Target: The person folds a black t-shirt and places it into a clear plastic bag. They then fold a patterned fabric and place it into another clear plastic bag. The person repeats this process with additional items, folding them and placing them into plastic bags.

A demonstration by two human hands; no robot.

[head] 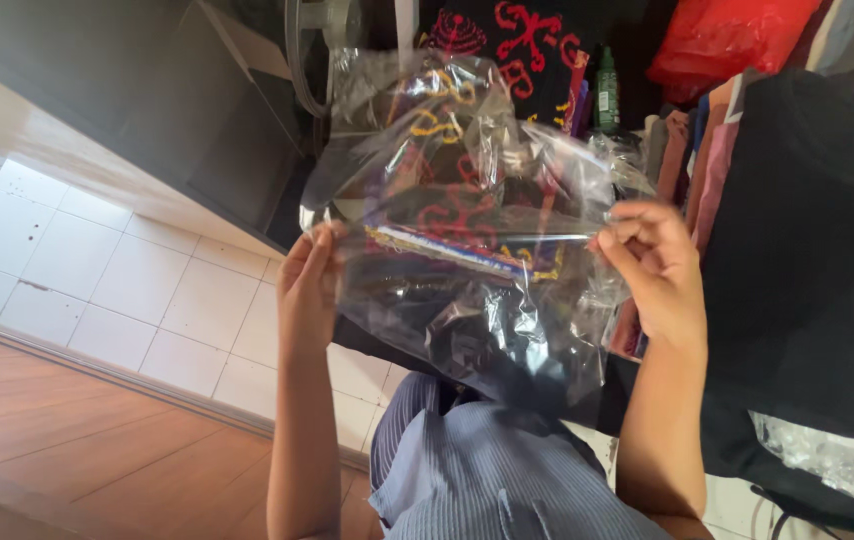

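I hold a clear plastic bag (pixel 477 280) stretched between both hands in front of me. My left hand (pixel 309 285) pinches its left edge and my right hand (pixel 652 265) pinches its right edge near the top. The bag is crinkled and see-through. Behind it lies a dark garment with red and yellow embroidery (pixel 507 50), partly seen through the plastic. My lap in blue striped cloth (pixel 477 470) is below the bag.
A black shirt (pixel 807 250) hangs at the right beside a stack of folded clothes (pixel 702 150). A red plastic bag (pixel 727 35) and a green bottle (pixel 606 90) sit at the top. White floor tiles (pixel 127 290) and a wooden floor (pixel 77 450) lie to the left.
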